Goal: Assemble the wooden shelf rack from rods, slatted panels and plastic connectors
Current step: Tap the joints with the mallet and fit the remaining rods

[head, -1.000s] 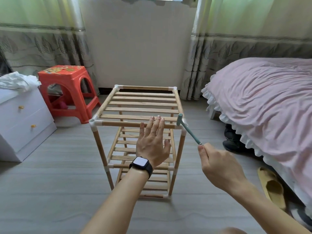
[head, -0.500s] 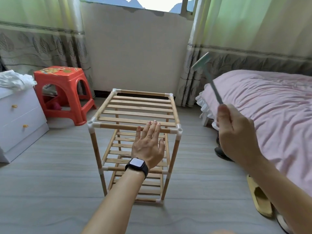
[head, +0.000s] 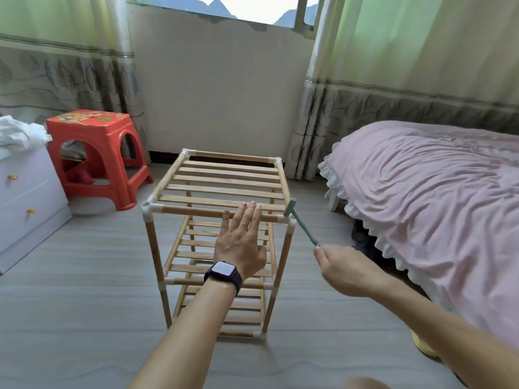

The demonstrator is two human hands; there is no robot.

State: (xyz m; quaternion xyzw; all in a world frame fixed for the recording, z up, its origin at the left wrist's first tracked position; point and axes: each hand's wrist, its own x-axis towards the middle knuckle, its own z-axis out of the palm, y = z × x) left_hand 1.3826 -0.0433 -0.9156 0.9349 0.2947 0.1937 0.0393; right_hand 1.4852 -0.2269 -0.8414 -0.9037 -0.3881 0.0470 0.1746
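Observation:
The wooden shelf rack (head: 196,189) stands upright on the floor, three slatted tiers joined by white plastic connectors. My left hand (head: 240,242), a dark watch on its wrist, lies flat with straight fingers on the top front rod (head: 191,211). My right hand (head: 344,268) grips the handle of a small grey-green hammer (head: 302,224). The hammer's head rests on the top front right connector (head: 290,223). The top front left connector (head: 148,210) shows an open socket.
A red plastic stool (head: 98,153) stands at the back left beside a white drawer cabinet (head: 25,197). A bed with a pink cover (head: 427,197) fills the right side. A yellow slipper (head: 424,346) lies by the bed. Curtains hang behind.
The hammer, raised high near the curtain half a second ago, has swung down onto the top front right connector. My left hand has stayed on the top front rod.

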